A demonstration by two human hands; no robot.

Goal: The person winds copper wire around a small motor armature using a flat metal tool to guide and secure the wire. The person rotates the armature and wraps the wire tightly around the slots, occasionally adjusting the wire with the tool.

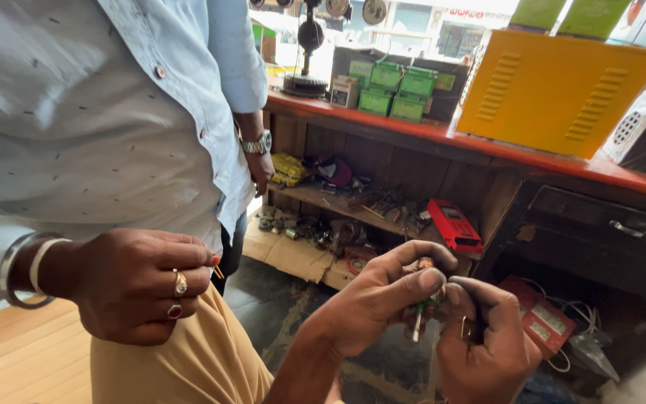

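My left hand (371, 299) and my right hand (487, 348) meet low in the middle of the head view. Both pinch a small green part (429, 305) that has a thin metal pin pointing down. My fingers hide most of it. A co-worker in a pale blue shirt (99, 112) stands close on the left. That person's hand (140, 284), with two rings and wrist bangles, pinches a tiny orange-red piece (217, 263) a short way left of my hands.
A wooden counter with a red top (443, 135) runs along the back, carrying a yellow metal box (555, 90) and green boxes (394, 90). Its shelf holds a red meter (454, 224) and tool clutter. A dark drawer (607, 228) is at right, cardboard (293, 258) on the floor.
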